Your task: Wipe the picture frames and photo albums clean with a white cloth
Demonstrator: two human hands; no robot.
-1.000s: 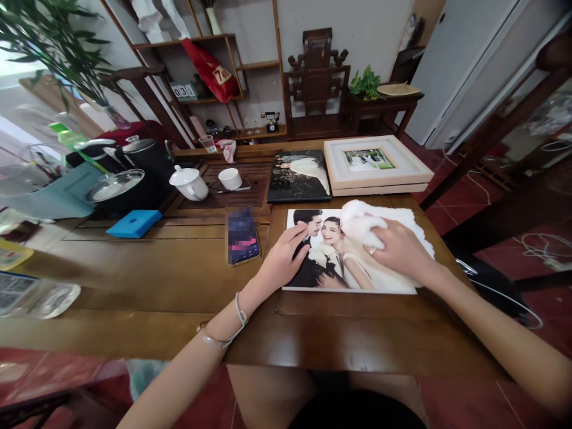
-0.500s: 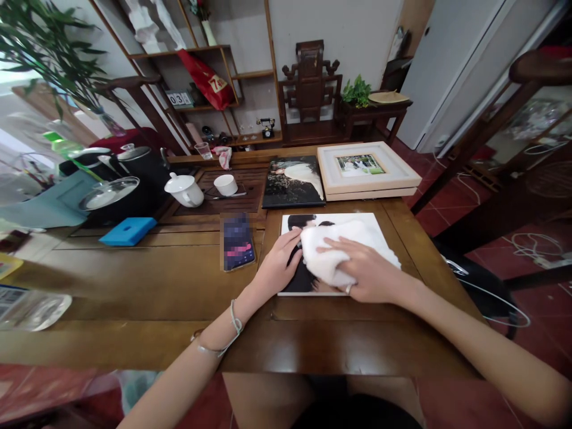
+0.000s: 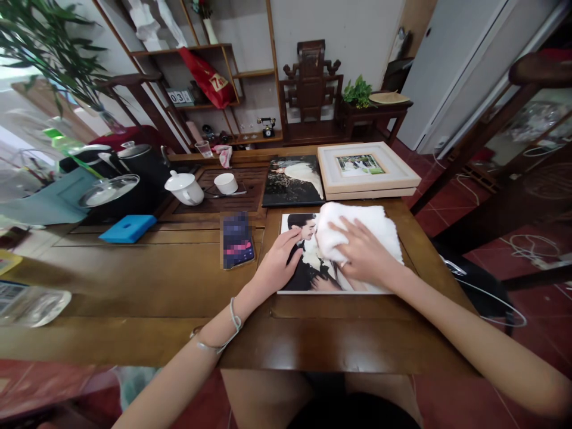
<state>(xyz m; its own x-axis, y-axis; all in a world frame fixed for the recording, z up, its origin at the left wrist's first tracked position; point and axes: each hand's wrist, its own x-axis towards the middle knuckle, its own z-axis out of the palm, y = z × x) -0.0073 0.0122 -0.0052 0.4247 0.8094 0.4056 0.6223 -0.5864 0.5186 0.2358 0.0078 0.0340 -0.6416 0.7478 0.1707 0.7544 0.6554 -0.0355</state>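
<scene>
A photo panel [image 3: 322, 274] lies flat on the wooden table in front of me, printed with people in black and white clothes. My left hand [image 3: 282, 257] rests on its left side, fingers stretched out and thumb apart. Over the panel's upper right part spreads a bunched white towel [image 3: 375, 229]. My right hand [image 3: 360, 253] presses on this towel with its fingers spread over it, gripping it against the panel. The towel and my right hand hide much of the picture's right half.
Left of the panel lies a phone [image 3: 238, 241] with a blurred screen. Behind are a dark photo album [image 3: 292, 182] and a light wooden picture frame [image 3: 328, 170]. A white lidded cup [image 3: 184, 187], a white bowl [image 3: 226, 183] and a blue box [image 3: 128, 229] stand further left.
My right hand has slid the towel up and to the right across the panel, uncovering more of the picture's middle. The left hand has stayed in place.
</scene>
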